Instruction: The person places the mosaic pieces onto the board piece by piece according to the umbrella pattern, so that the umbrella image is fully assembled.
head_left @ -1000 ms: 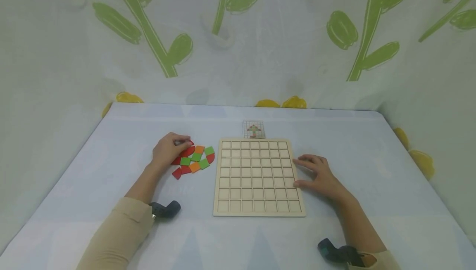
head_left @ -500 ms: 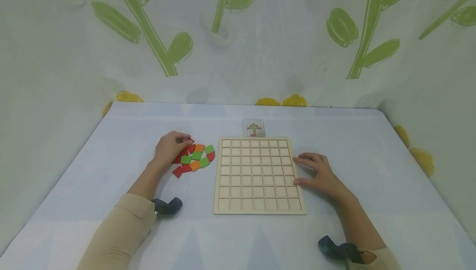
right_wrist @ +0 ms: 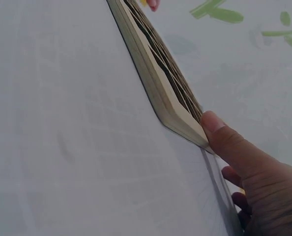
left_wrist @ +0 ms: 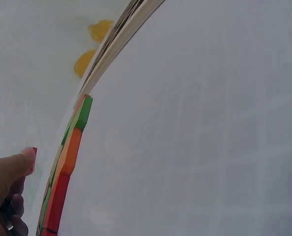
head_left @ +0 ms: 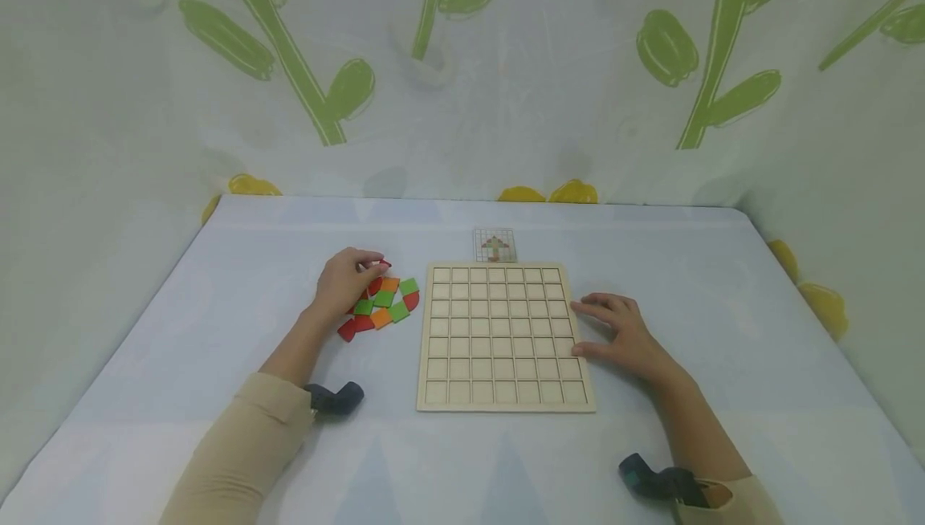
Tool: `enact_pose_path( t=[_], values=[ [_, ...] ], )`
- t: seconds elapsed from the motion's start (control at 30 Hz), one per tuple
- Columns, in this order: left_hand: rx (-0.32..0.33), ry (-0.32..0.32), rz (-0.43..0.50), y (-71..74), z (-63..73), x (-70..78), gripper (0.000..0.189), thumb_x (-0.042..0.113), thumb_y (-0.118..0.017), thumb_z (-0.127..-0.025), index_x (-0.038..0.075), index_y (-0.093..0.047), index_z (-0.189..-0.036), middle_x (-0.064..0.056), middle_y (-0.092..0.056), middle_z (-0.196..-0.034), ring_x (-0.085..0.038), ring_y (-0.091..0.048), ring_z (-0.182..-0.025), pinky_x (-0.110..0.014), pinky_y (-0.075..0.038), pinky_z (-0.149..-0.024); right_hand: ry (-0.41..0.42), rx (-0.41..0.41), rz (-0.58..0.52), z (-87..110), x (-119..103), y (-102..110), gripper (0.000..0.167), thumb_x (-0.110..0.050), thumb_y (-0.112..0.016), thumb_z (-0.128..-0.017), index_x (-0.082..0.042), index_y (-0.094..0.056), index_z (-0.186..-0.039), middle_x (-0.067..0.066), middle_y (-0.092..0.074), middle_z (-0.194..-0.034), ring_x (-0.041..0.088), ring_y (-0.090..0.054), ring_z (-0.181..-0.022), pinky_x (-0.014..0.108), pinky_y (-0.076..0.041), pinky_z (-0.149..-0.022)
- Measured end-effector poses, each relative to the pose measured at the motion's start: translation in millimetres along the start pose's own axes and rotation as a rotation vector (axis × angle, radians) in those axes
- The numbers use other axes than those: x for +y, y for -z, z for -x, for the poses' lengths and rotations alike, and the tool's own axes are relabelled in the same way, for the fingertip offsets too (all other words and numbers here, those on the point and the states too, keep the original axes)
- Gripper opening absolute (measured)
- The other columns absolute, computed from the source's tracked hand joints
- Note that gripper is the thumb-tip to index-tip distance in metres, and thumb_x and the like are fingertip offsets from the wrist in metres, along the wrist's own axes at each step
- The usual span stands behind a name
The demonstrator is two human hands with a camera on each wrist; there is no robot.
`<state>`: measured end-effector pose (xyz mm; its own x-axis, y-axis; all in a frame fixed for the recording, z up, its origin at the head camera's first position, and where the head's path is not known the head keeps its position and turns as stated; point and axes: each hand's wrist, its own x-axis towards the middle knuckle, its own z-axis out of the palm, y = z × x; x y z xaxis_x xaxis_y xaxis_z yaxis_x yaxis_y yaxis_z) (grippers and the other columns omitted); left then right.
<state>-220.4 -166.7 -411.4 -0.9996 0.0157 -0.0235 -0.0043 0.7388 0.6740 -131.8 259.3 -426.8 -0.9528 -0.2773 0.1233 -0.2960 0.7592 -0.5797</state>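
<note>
Left hand (head_left: pixel 347 280) pinches a red piece (left_wrist: pixel 35 158) toward the tabletop's (head_left: pixel 462 469) far-left corner: pick-up, seemingly! Right hand (head_left: pixel 620 336), loose-fingered, touches the board (head_left: pixel 503 336); steady carrying's likely called for.

From well above, the head camera faces forward and down over the table (head_left: pixel 665 256), while the wrist cameras (head_left: pixel 340 399) look low and close across it, left hand (left_wrist: pixel 11 189) at eight o'clock in one, right hand (right_wrist: pixel 259 182) at four in the other, all sharing the gridded board (head_left: pixel 507 340).

No text seems legible, even on the small card (head_left: pixel 495 245).
</note>
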Motion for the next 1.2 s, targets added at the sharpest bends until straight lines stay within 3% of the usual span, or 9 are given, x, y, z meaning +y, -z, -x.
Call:
enact_pose_path(
  t=[0.4,0.77,0.93,1.2],
  values=[
    [-0.001,-0.086,0.064,-19.8,7.5,17.8,0.034,0.028,-0.063,-0.09,0.011,-0.066,-0.119,-0.008,-0.058,-0.095,-0.022,-0.051,-0.084,-0.029,-0.043,-0.067,-0.015,0.011,-0.005,1.1,0,1,0.064,-0.031,-0.081,-0.072,-0.008,-0.059,-0.127,0.018,-0.046,-0.13,0.039,-0.029,-0.123,0.061,-0.026,-0.097],
    [-0.006,-0.164,0.05,-32.3,16.6,37.3,0.031,0.029,-0.068,-0.087,0.011,-0.069,-0.112,-0.006,-0.059,-0.088,-0.02,-0.051,-0.079,-0.029,-0.041,-0.065,-0.013,0.023,-0.004,3.0,0,3,0.064,-0.029,-0.082,-0.071,-0.007,-0.059,-0.127,0.018,-0.047,-0.129,0.04,-0.029,-0.123,0.061,-0.026,-0.097],
    [-0.025,-0.154,0.037,-35.3,20.4,44.0,0.031,0.03,-0.066,-0.088,0.012,-0.069,-0.114,-0.004,-0.057,-0.085,-0.019,-0.049,-0.077,-0.028,-0.04,-0.064,0.028,0.038,-0.009,3.0,2,2,0.063,-0.026,-0.082,-0.071,-0.006,-0.06,-0.126,0.019,-0.047,-0.128,0.039,-0.03,-0.121,0.059,-0.027,-0.095],
    [-0.053,-0.141,0.107,-43.0,28.7,46.9,0.031,0.031,-0.069,-0.086,0.014,-0.069,-0.112,-0.003,-0.057,-0.086,-0.018,-0.049,-0.076,-0.028,-0.04,-0.063,0.055,0.045,-0.005,2.2,3,-3,0.062,-0.028,-0.082,-0.07,-0.008,-0.06,-0.125,0.018,-0.048,-0.127,0.039,-0.032,-0.12,0.06,-0.028,-0.095]
  ],
)
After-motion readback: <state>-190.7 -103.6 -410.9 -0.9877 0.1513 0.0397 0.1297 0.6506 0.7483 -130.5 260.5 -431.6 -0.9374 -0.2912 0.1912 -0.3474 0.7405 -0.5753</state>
